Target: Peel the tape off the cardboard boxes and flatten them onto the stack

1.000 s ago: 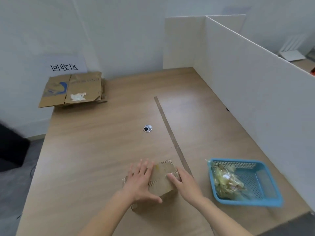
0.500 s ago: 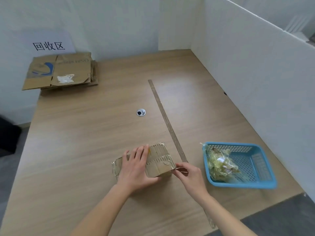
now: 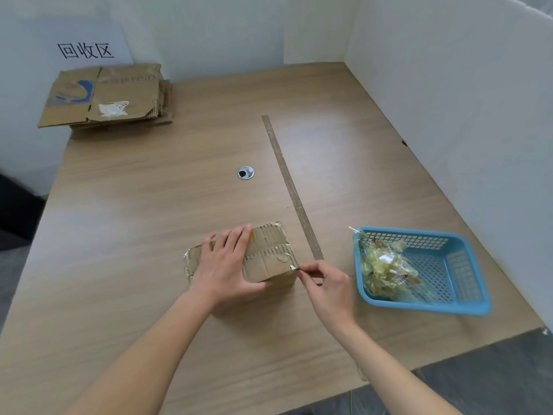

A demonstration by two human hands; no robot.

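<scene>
The cardboard box (image 3: 266,259) sits on the surface (image 3: 149,205) near its front edge. The left hand (image 3: 224,265) lies spread flat on top, probably pinning it against the pull, while the right hand (image 3: 326,283) pinches a tape end (image 3: 294,268) at its right corner. The blue basket (image 3: 466,283) nearby holds peeled tape; the flattened stack (image 3: 104,100) waits far left.

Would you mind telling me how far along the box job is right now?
Done: several flattened boxes sit stacked at the far left, and peeled tape fills the blue basket. In hand: the left hand presses down the cardboard box while the right hand pinches tape at its corner. Left: finish peeling, flatten and stack it.
</scene>
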